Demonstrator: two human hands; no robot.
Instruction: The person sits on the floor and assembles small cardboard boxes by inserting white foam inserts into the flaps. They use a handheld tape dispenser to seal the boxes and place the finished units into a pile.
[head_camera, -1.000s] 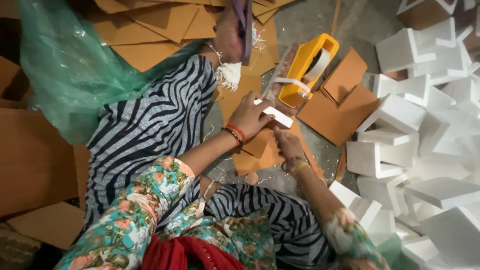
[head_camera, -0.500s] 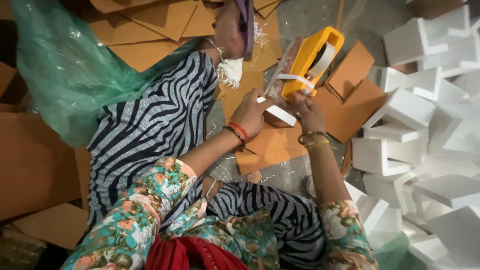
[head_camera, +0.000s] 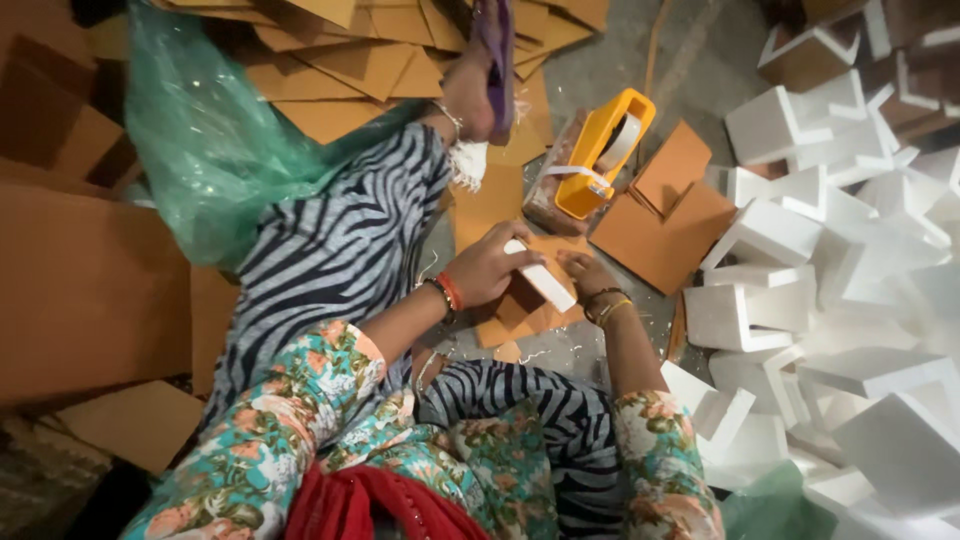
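Both hands clamp one small white foam block (head_camera: 540, 277) over a brown cardboard piece (head_camera: 520, 310), just below the yellow tape dispenser (head_camera: 598, 150); left hand (head_camera: 495, 268), right hand (head_camera: 583, 272). No tape shows on the block yet.

Ahead of the hands: a yellow tape dispenser (head_camera: 598, 150) stands just beyond the left hand (head_camera: 495, 268) and right hand (head_camera: 583, 274), blocking a straight reach forward.
Right of the hands: white foam pieces (head_camera: 800, 260) crowd the floor in a heap, near the right hand.
Between dispenser and foam: flat cardboard squares (head_camera: 665, 225) lie low; a hand can pass over them.
Left of the hands: the striped leg (head_camera: 340, 250) bars the way, a green plastic bag (head_camera: 215, 150) beyond it.
Near side: bare grey floor (head_camera: 560, 350) lies under the wrists.
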